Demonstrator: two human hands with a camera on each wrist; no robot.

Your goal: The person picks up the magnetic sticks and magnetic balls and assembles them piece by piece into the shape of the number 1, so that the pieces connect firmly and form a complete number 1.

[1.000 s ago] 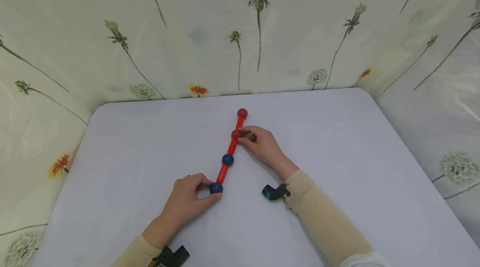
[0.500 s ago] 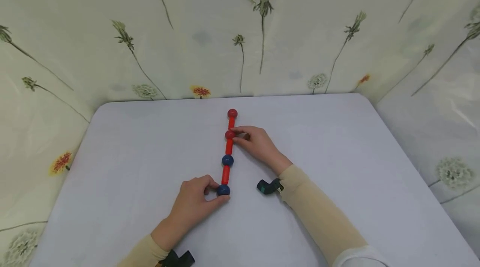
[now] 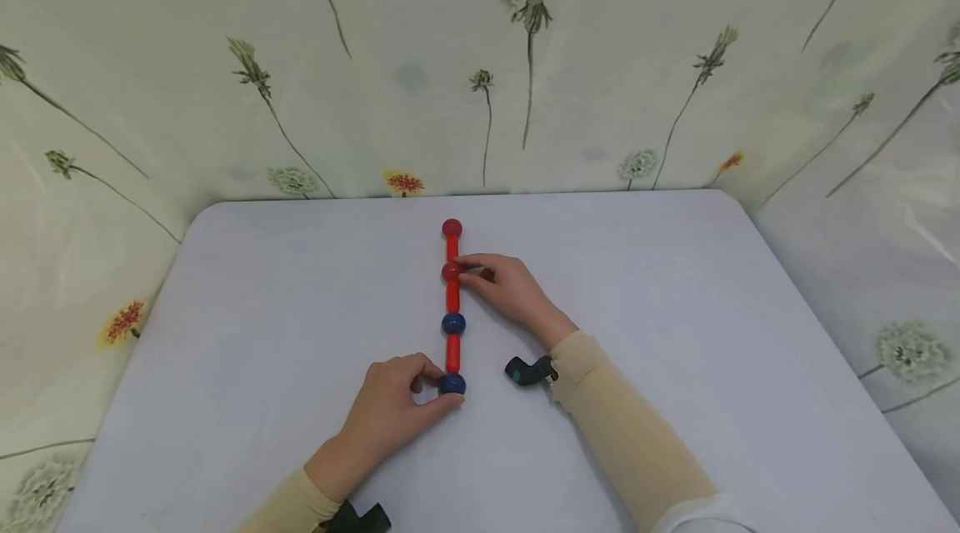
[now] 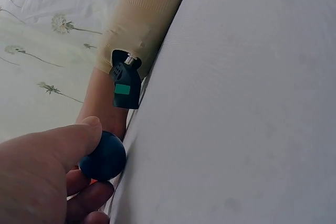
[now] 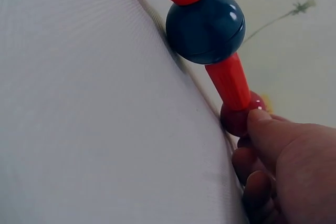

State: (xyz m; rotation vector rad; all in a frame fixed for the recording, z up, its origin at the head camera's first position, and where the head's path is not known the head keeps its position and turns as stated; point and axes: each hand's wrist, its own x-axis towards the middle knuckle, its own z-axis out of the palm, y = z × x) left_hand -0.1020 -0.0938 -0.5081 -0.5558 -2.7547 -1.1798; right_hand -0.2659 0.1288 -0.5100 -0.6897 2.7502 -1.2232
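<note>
A straight chain of balls and short red rods lies on the white table, running away from me in the head view. Its near end is a blue ball (image 3: pixel 452 384), which my left hand (image 3: pixel 397 402) pinches between thumb and forefinger. Beyond it come a red rod (image 3: pixel 453 353), a second blue ball (image 3: pixel 453 324) and another red rod (image 5: pixel 231 82). My right hand (image 3: pixel 510 290) pinches the nearer red ball (image 3: pixel 451 271) from the right. A last rod (image 3: pixel 452 247) leads to the far red ball (image 3: pixel 452 228).
The white table (image 3: pixel 300 291) has rounded far corners. Behind and beside it hangs a pale curtain (image 3: pixel 375 58) printed with dandelions. Small dark devices sit at the left wrist (image 3: pixel 356 518) and the right wrist (image 3: pixel 530 371).
The chain has swung from slanting to nearly straight away from me. Its far end went left and its near end slightly right, with both hands keeping hold of the same balls.
</note>
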